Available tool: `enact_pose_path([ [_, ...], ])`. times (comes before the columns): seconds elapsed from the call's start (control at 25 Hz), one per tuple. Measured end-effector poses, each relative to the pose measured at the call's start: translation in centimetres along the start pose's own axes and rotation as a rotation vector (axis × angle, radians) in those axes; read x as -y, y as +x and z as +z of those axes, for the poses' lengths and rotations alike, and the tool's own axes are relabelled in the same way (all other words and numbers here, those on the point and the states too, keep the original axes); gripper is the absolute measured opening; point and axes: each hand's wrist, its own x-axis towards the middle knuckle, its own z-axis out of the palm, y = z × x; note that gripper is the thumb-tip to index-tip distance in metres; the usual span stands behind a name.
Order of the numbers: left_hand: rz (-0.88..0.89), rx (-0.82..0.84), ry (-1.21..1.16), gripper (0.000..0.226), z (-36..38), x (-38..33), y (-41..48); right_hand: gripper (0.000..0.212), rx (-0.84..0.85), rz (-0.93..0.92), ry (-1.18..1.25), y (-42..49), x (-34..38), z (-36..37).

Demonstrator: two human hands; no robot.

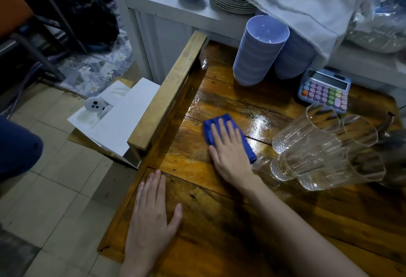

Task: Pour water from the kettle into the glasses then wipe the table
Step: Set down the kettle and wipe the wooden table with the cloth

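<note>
A folded blue cloth (211, 127) lies on the wet, glossy wooden table (219, 103). My right hand (230, 151) presses flat on top of the cloth, fingers spread. My left hand (151, 217) rests flat and empty on the table near its left edge. Several clear ribbed glasses (325, 149) with water in them stand close together just right of the cloth. At the far right edge a dark kettle (395, 142) is only partly in view.
Stacks of blue bowls (259, 50) and a pastel calculator (325, 90) sit at the table's back. A white cabinet (158, 2) behind holds plates, bowls and a white towel. A raised wooden rail (169, 87) borders the left side. White paper and a controller lie left.
</note>
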Motion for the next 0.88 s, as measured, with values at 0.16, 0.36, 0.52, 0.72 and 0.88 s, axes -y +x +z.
enact_pose_path([
  [0.16,-0.015,0.033,-0.004,0.072,-0.6,-0.4,0.1,0.061,0.094,-0.217,0.006,-7.0,2.5,0.4],
  [0.36,-0.026,0.059,-0.007,0.072,-1.0,-0.5,0.0,0.061,0.032,-0.110,-0.022,-8.7,-0.8,0.0],
  [0.52,-0.014,0.038,-0.011,0.071,-1.1,-0.5,0.3,0.067,-0.051,0.214,-0.007,-2.3,-1.2,-0.1],
  [0.72,-0.014,-0.016,-0.032,0.070,-0.8,-0.5,0.1,0.062,-0.058,0.454,-0.028,5.6,-1.6,-0.4],
  [0.88,-0.023,-0.011,-0.020,0.070,-0.5,-0.4,0.1,0.064,-0.031,0.222,-0.035,6.1,-0.9,-0.5],
])
